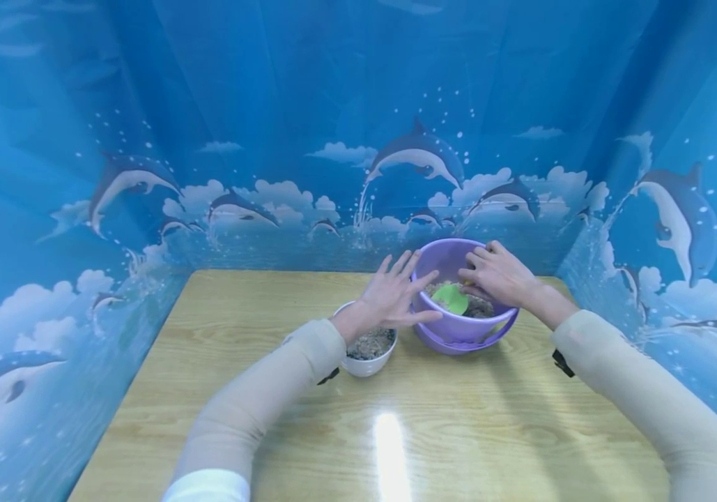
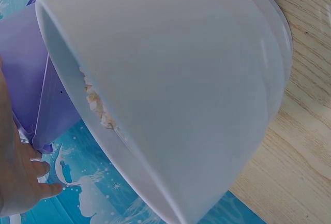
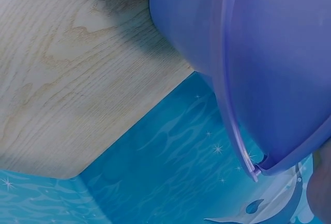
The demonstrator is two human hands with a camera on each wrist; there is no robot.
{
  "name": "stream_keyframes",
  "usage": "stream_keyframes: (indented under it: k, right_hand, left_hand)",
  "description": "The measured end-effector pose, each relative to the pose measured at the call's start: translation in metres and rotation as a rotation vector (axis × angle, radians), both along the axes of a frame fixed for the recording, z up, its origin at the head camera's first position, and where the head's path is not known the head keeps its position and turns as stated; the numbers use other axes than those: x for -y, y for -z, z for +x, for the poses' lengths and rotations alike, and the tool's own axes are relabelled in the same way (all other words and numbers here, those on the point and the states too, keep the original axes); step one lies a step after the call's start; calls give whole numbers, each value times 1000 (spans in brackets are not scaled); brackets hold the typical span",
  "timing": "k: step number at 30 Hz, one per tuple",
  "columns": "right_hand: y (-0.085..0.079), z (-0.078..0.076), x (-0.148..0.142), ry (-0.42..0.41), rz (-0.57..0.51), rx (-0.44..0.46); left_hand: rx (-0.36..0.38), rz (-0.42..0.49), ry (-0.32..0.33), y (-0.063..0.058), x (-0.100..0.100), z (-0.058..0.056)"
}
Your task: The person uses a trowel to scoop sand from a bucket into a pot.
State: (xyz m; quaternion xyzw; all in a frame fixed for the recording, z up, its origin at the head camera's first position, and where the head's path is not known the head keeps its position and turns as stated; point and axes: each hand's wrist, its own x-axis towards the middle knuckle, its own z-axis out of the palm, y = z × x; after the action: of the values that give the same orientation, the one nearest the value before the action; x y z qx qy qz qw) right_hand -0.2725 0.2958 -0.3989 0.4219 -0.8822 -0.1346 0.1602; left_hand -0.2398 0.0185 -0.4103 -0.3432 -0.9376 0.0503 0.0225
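Note:
A purple bucket stands toward the back right of the table, its handle hanging down outside. Grainy, pale brown material lies inside. My right hand reaches over the rim and grips a small green scoop, whose blade rests on the grains; its handle is mostly hidden by the fingers. My left hand, fingers spread and straight, lies against the bucket's left side. Below the left forearm is a white bowl holding similar grey-brown grains; pale flakes show inside its rim in the left wrist view.
A wooden table bears the bucket and bowl, which stand close side by side. Blue curtains printed with dolphins hang along the back and both sides of the table.

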Motion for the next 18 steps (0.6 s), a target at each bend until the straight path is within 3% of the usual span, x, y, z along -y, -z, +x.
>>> stream_keyframes:
  k: [18]
  right_hand:
    - [-4,2,-9,31,-74,40]
  left_hand:
    - [-16,2,2,2,0,-1]
